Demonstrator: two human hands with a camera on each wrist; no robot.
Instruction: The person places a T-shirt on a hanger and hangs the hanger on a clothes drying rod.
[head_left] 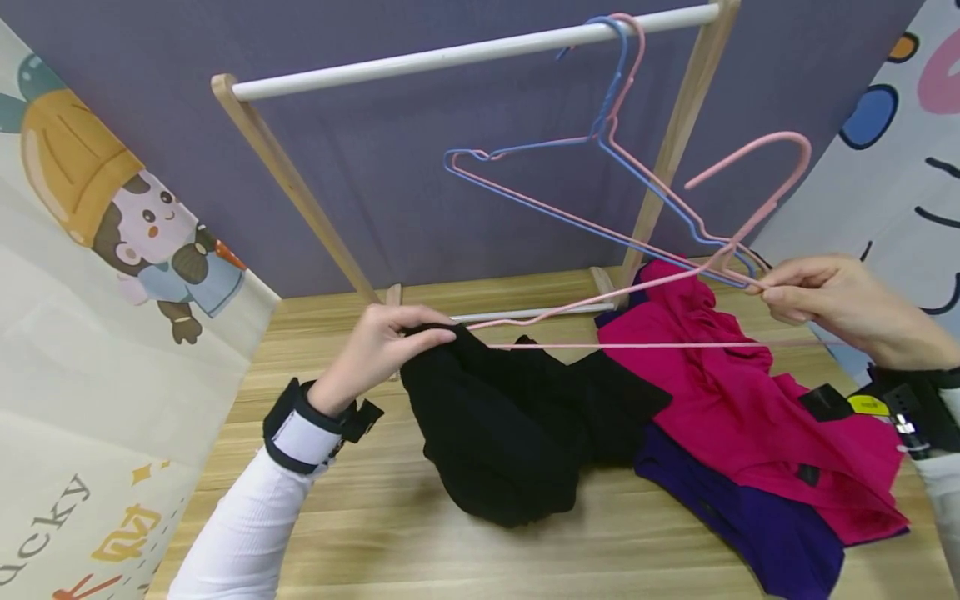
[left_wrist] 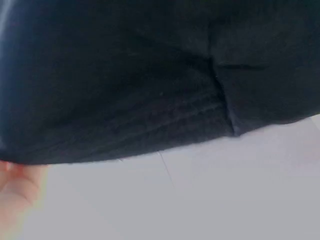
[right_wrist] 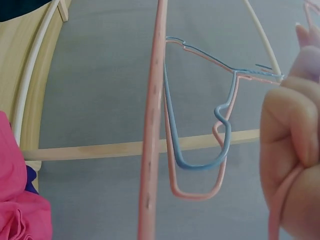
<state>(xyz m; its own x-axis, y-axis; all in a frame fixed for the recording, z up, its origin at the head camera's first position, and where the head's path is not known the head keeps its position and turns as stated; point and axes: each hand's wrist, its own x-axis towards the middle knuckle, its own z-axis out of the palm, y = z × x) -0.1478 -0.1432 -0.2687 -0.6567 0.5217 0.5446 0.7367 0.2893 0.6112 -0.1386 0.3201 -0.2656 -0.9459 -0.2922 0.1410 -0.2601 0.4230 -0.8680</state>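
My left hand pinches the edge of a black garment between thumb and fingers. By the shoulder bend, my right hand grips a pink hanger, its hook up and to the right. The hanger's left end goes in at the garment's opening, where the cloth hides it. Below the left hand the black cloth hangs in loose folds. In the left wrist view the cloth's seamed edge fills the top, a fingertip at its left. Up close in the right wrist view runs the hanger's bottom bar.
A rack with a white rail and wooden legs stands behind; a blue hanger and another pink hanger hang from it. On the wooden table, a magenta garment lies over a dark purple one at right.
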